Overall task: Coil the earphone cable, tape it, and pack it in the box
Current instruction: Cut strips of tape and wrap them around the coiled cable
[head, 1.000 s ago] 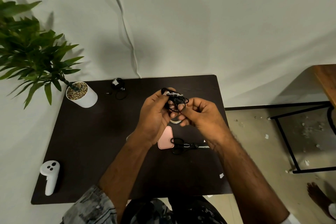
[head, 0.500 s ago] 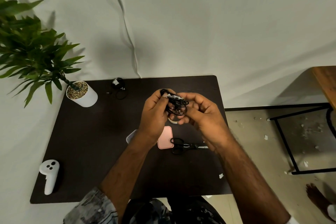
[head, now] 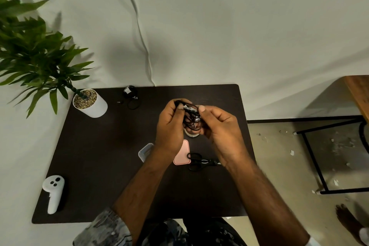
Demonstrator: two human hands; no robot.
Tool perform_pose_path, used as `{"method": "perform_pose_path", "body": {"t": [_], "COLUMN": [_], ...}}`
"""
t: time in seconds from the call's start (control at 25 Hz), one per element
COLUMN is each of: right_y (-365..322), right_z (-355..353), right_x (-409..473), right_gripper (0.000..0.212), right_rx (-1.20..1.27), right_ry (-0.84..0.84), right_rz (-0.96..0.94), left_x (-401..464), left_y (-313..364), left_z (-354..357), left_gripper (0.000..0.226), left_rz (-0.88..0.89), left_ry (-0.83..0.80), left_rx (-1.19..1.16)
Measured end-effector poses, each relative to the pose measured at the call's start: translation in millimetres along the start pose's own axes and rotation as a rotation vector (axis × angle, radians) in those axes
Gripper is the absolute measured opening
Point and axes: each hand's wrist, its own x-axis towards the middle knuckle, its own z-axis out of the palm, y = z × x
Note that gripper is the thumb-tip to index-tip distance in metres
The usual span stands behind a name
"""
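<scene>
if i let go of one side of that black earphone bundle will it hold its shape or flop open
Probably floppy: the earphone cable is thin, with loose uneven loops sagging between the left hand and right hand. The bit of tape on top may hold one spot only. Likely very light.

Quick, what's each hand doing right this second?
Left hand: fingers curled round the coiled earphone cable, holding it.
Right hand: also gripping the same cable, thumb up by the tape.

On the table [head: 95, 165], scissors [head: 199, 161] lie right of the box [head: 145, 151]; plant pot [head: 90, 103] far left.
</scene>
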Motion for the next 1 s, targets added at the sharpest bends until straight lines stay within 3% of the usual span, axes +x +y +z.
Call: {"method": "perform_pose_path", "body": {"t": [0.12,0.28,0.48,0.68,0.88,1.0], "right_y": [6.0,12.0,11.5,11.7,16.1,20.4], "right_z": [2.6,7.2,9.4,7.5,2.2,-6.0], "right_x": [-0.8,0.3,0.4,-0.1,-5.4,-2.4], "right_gripper": [0.013,0.014,0.016,0.013,0.008,0.014], "right_rx": [-0.278,-0.562,-0.777,-0.742,-0.627,-0.599], "right_ry": [0.095,0.204,0.171,0.095,0.137,0.165], "right_rz": [-0.135,-0.252,-0.303,-0.218,-0.227,-0.157], "left_x": [-0.8,1.0,0.0,1.1,5.3,8.6], "left_y": [-3.8,-0.2,5.6,11.0,13.8,13.5], "left_z": [5.0,14.5,21.4,24.1,20.5,10.4], "left_gripper": [0.026,0.031,0.026,0.025,0.024,0.024], "left_rz": [-0.064,-0.272,-0.417,-0.421,-0.374,-0.373], "left_ry": [0.102,0.197,0.268,0.34,0.511,0.511], "left_rx": [-0.059,-0.302,-0.485,-0.574,-0.588,-0.634]}}
